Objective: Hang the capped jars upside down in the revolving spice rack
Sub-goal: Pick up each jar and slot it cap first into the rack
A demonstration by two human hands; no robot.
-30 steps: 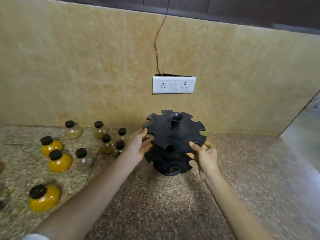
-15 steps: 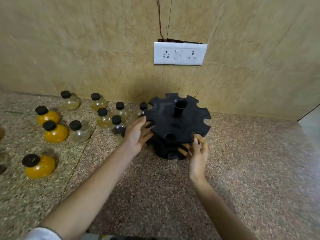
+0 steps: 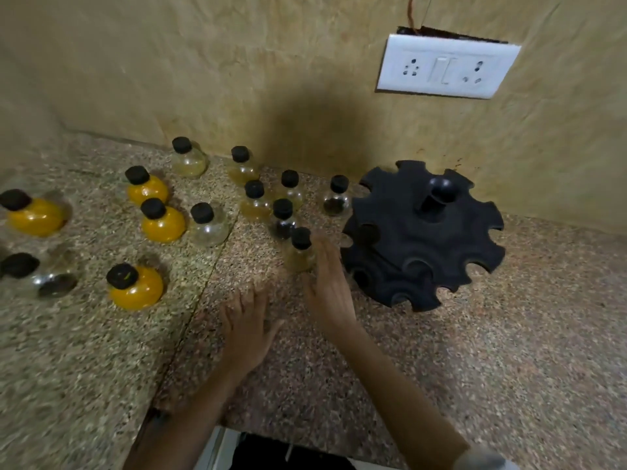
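The black revolving spice rack (image 3: 420, 235) stands on the granite counter near the wall, with empty notches around its two discs. Several round jars with black caps stand upright to its left: some full of yellow powder (image 3: 162, 222), others nearly clear (image 3: 207, 225). The nearest small jar (image 3: 300, 251) stands just left of the rack. My right hand (image 3: 330, 293) is open, its fingertips right beside that jar. My left hand (image 3: 247, 325) is open and hovers flat over the counter below the jars. Neither hand holds anything.
A white switch-and-socket plate (image 3: 446, 67) is on the tiled wall above the rack, with a wire going up. The counter's front edge (image 3: 305, 446) runs along the bottom. Bare granite (image 3: 509, 351) lies right of my arms.
Both hands have let go of the rack and moved left toward the jars. The camera has swung left and down, so the rack now sits at the right.
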